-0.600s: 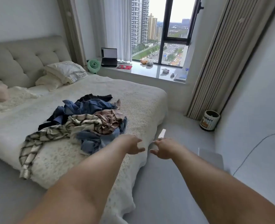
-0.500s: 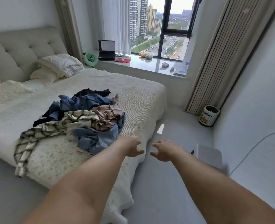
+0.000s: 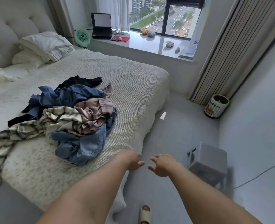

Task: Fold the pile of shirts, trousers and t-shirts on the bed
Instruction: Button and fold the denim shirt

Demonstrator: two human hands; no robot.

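Left hand [image 3: 132, 160] and right hand [image 3: 163, 164] both loose-fingered, holding nothing, out past the bed [image 3: 133, 88] corner. Pile [image 3: 72, 115] sits mid-bed, untouched. Risk: garments are tangled, so grabbing one likely drags others off the edge.

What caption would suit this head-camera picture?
Both hands, left and right, reach empty toward the unfolded clothes pile on the bed.

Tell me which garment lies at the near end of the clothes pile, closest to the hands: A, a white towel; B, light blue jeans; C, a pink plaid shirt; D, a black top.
B: the light blue jeans spill off the near end of the clothes pile, closest to the left hand and right hand, both empty.
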